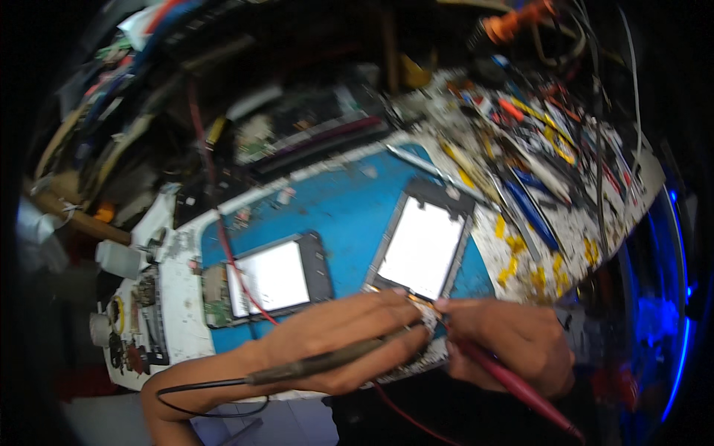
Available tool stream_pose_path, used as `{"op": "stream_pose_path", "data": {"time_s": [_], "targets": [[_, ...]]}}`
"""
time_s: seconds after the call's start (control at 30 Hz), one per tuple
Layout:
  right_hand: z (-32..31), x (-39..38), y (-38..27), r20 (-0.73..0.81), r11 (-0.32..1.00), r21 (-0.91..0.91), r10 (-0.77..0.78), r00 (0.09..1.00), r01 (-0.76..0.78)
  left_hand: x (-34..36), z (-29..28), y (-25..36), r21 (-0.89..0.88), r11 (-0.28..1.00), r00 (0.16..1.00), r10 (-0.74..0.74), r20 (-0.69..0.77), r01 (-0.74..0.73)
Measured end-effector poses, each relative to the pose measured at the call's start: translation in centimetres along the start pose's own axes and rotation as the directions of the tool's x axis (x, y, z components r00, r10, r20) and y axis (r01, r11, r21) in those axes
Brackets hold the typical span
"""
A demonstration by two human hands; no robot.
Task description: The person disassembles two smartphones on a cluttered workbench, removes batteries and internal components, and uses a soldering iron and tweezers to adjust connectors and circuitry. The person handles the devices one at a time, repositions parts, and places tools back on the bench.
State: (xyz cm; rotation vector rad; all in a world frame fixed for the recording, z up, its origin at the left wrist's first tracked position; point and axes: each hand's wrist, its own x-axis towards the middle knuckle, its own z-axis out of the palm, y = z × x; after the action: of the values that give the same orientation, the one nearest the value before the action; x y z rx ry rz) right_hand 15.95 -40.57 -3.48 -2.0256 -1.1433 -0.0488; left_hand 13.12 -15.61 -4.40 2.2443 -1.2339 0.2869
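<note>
My left hand (349, 334) is closed around a dark test probe (320, 362) trailing a black cable. Its fingertips are at the lower edge of a phone screen assembly (420, 245), which has a dark frame and a bright white panel. From the other side, my right hand (513, 342) grips a red test probe (513, 383) slanting down to the lower right. Both hands meet at a small gold-coloured strip (420, 299) on that edge. The probe tips are hidden or too blurred to make out.
Left on the blue mat (357, 193) lies a second phone (275, 275) with a white panel and green circuit board (217, 297). A red wire (223, 238) crosses it. Tools including blue-handled pliers (532, 212) crowd the right; a dark device (312, 141) lies behind the mat.
</note>
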Motion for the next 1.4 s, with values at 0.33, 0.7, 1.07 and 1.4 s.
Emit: {"op": "stream_pose_path", "data": {"time_s": [0.33, 0.7, 1.07, 1.4], "targets": [[-1.2, 0.9, -1.0, 0.015, 0.997, -0.060, -0.045, 0.999, 0.046, -0.3, 0.4, 0.3, -0.008, 1.000, 1.000, -0.008, 0.003, 0.008], [-1.4, 1.0, -0.3, 0.095, 0.998, 0.020, -0.053, 0.994, 0.052, -0.4, 0.3, 0.3, -0.025, 0.999, 1.000, -0.022, 0.016, 0.022], [-1.2, 0.9, -0.4, 0.087, 0.999, -0.004, -0.038, 0.995, 0.038, -0.4, 0.3, 0.3, -0.024, 1.000, 1.000, -0.020, 0.021, 0.021], [-1.3, 0.7, -0.3, 0.098, 0.999, 0.017, -0.029, 0.995, 0.028, -0.4, 0.3, 0.3, -0.002, 1.000, 1.000, -0.020, 0.021, 0.020]]}}
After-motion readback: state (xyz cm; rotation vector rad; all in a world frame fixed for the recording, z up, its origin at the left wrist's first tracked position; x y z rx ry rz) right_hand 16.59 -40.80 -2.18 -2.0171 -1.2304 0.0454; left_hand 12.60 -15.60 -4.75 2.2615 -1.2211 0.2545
